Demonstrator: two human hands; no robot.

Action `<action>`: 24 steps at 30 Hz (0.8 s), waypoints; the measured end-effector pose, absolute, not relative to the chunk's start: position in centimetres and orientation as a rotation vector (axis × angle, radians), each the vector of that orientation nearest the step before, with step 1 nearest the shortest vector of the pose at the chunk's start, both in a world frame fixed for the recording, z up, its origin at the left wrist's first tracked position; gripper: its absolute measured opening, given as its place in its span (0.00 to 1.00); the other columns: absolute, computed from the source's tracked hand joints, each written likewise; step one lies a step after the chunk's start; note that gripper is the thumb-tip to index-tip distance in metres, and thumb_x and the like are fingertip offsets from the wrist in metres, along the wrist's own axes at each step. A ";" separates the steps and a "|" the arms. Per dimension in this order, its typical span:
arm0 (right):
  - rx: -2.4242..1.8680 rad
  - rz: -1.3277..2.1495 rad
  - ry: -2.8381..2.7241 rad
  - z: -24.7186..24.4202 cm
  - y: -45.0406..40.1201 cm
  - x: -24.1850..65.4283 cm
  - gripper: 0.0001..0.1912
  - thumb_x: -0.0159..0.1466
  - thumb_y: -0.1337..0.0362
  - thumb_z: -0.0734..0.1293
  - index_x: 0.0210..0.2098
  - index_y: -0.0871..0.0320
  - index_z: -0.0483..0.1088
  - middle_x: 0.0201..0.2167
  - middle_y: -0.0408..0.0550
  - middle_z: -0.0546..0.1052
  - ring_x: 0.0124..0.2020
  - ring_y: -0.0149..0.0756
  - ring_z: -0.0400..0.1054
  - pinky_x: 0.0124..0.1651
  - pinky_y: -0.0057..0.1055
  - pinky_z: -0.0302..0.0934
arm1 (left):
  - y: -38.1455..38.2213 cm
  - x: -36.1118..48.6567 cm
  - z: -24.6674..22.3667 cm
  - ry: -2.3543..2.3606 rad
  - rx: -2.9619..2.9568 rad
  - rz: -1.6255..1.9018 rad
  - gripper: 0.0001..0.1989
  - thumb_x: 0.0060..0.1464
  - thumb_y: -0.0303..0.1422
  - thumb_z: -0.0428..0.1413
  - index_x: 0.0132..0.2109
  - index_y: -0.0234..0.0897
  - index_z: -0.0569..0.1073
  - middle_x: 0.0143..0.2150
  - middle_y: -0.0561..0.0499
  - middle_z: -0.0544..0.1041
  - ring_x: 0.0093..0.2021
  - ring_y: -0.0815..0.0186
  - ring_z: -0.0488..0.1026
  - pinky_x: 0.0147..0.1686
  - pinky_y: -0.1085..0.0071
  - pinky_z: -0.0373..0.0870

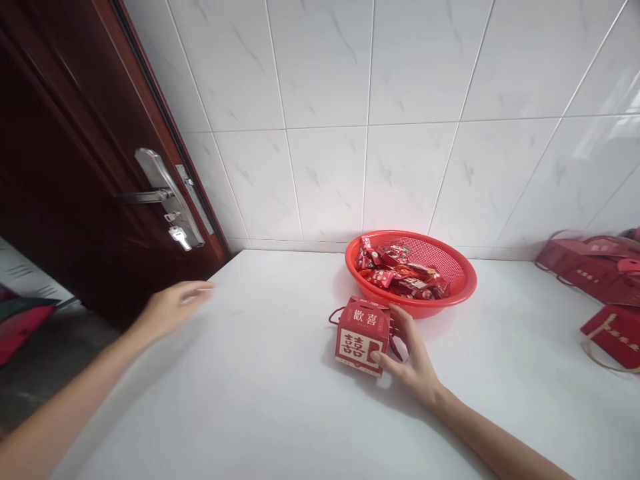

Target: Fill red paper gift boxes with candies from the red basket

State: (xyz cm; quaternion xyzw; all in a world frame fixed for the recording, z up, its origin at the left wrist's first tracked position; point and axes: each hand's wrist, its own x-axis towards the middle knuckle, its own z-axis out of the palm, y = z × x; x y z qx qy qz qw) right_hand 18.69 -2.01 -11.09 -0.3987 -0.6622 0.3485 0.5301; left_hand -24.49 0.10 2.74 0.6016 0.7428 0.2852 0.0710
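Your right grip (413, 363) pinches the red gift box (361, 323) at its right side. This box stands upright on the white counter (270, 400), just in front of the red plastic basket (464, 288), in which wrapped candies (407, 279) lie. Your left grip (175, 307), somewhat blurred, is loosely spread near the left edge of the counter, well apart from the box.

The right hand (413, 357) grips, thumb (389, 364) opposite fingers (404, 321); well left of that grip, the left hand (173, 307) hovers, loosely curved.
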 end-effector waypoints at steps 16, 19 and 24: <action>-0.845 0.892 -1.702 -11.2 -2.2 18.6 0.47 0.61 0.55 0.76 0.70 0.52 0.48 0.67 0.62 0.63 0.67 0.53 0.63 0.65 0.50 0.65 | 2.3 -4.0 1.5 1.162 1.686 0.462 0.13 0.47 0.40 0.60 0.37 0.41 0.85 0.69 0.45 0.69 0.66 0.47 0.68 0.57 0.59 0.72; -0.830 0.862 -1.719 -11.4 -2.2 18.6 0.47 0.61 0.54 0.75 0.71 0.51 0.47 0.68 0.62 0.62 0.67 0.53 0.62 0.64 0.51 0.66 | 2.3 -4.8 2.1 1.119 1.712 0.348 0.19 0.41 0.35 0.62 0.44 0.45 0.84 0.74 0.48 0.61 0.71 0.46 0.60 0.64 0.55 0.64; -0.815 0.540 -1.847 -11.0 -2.4 19.0 0.41 0.67 0.52 0.69 0.73 0.49 0.48 0.71 0.59 0.58 0.72 0.56 0.55 0.69 0.54 0.58 | 1.9 -5.2 2.2 1.003 1.832 0.293 0.35 0.40 0.37 0.68 0.59 0.49 0.78 0.74 0.48 0.60 0.75 0.48 0.53 0.71 0.53 0.52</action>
